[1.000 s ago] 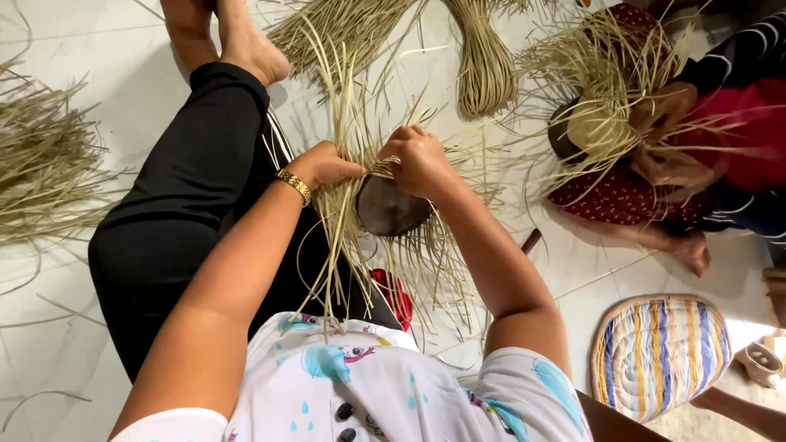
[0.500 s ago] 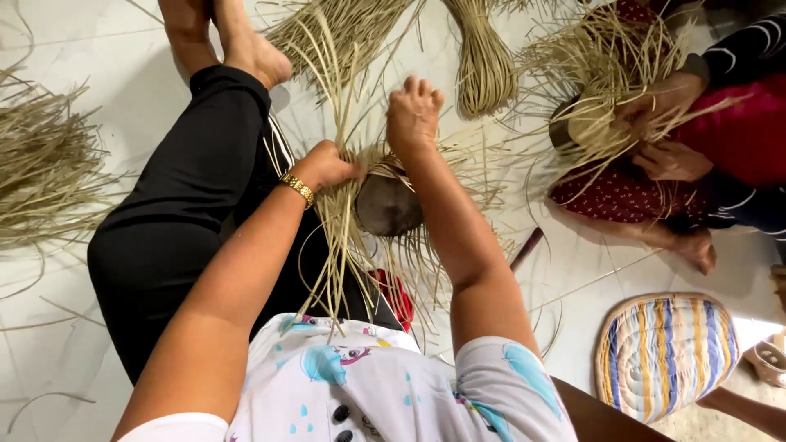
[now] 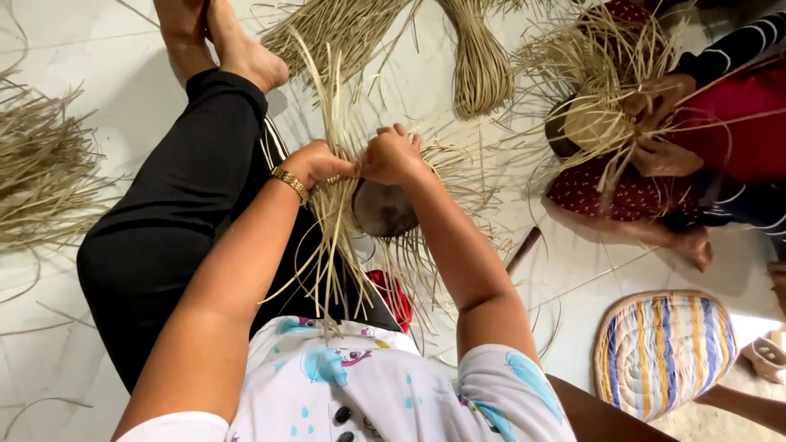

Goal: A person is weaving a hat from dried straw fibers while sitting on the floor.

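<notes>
Fanning out from between the two hands, the pale straw strands cross over a dark round mould that sits on the person's lap, just above a red cloth. The left hand, with a gold bracelet at its wrist, has its grip closed on a bunch of the strands beside the mould. The right hand is just beside it, fingers curled shut on the same strands above the mould. Loose ends hang down toward the patterned white shirt. On the white floor lie bundles of straw ahead and a heap to the left. At the right another person's hands work a similar straw piece, and a striped round mat lies near
</notes>
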